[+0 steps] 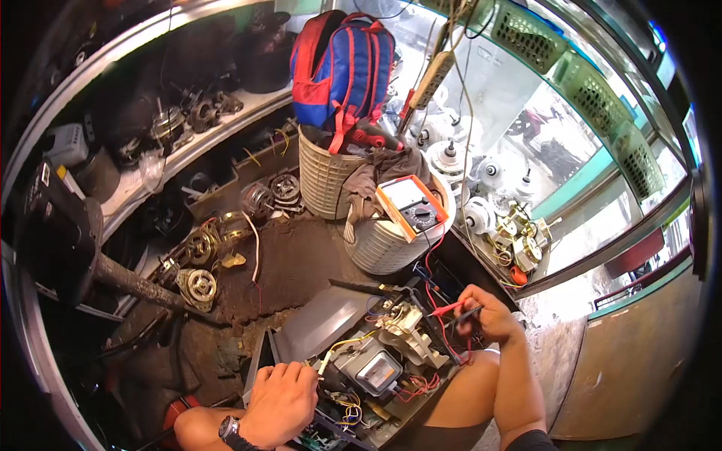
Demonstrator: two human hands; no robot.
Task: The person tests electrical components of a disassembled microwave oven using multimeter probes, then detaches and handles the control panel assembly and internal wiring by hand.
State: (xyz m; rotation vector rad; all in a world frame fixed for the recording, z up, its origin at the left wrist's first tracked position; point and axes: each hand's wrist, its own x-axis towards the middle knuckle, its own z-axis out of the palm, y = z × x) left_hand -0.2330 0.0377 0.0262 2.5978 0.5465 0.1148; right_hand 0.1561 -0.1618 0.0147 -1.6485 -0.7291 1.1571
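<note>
My left hand [282, 404], with a watch [229, 429] at its wrist, is closed at the left edge of an opened appliance [312, 328]. Its fingertips are hidden, so what it holds cannot be made out. My right hand [485, 314] is closed on the red test probe [449, 308] and a black one beside it, above the appliance's right side. Inside the casing lie a boxy metal part [377, 373], a pale mechanism [410, 331] and yellow, blue and red wires. An orange-framed multimeter [412, 207] rests tilted on a white basket [387, 244], its leads hanging down.
A red and blue backpack [342, 71] sits on a tall woven basket [322, 177]. Motors [199, 286] lie on the floor at left, more on a shelf [218, 124]. White gear units [479, 214] stand by the glass at right. A metal post [143, 289] slants in from the left.
</note>
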